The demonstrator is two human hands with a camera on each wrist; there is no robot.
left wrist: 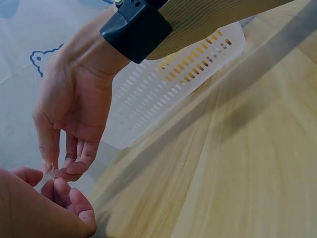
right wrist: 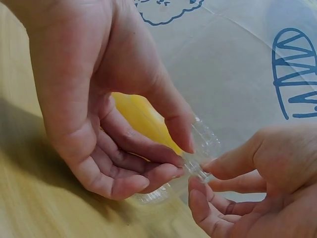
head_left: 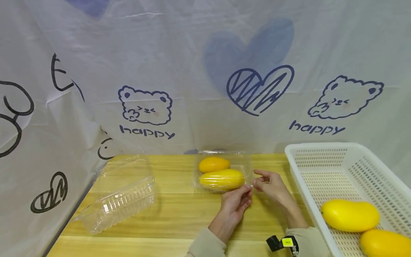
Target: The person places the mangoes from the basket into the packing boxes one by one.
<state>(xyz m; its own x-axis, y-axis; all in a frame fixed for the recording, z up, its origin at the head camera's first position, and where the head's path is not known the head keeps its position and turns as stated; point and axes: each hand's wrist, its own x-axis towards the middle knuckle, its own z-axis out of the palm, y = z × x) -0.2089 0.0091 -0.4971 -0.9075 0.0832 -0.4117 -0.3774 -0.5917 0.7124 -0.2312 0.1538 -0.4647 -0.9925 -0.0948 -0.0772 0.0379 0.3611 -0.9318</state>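
A clear plastic clamshell box (head_left: pixel 237 162) with its lid down stands on the wooden table, two yellow mangoes (head_left: pixel 222 179) inside. At its near right corner, my left hand (head_left: pixel 236 204) pinches the transparent rim between thumb and fingers. From the other side of that corner, my right hand (head_left: pixel 273 186) pinches the rim too, fingertips close to the left ones. The right wrist view shows the clear edge (right wrist: pixel 198 171) between the fingertips of both hands. Part of the corner is hidden behind the fingers.
An open clear clamshell box (head_left: pixel 123 203) lies on the left of the table (head_left: pixel 173 221). To the right stands a white perforated basket (head_left: pixel 305 192) with two yellow mangoes (head_left: pixel 350 215) in it. A printed white cloth (head_left: pixel 192 71) hangs behind.
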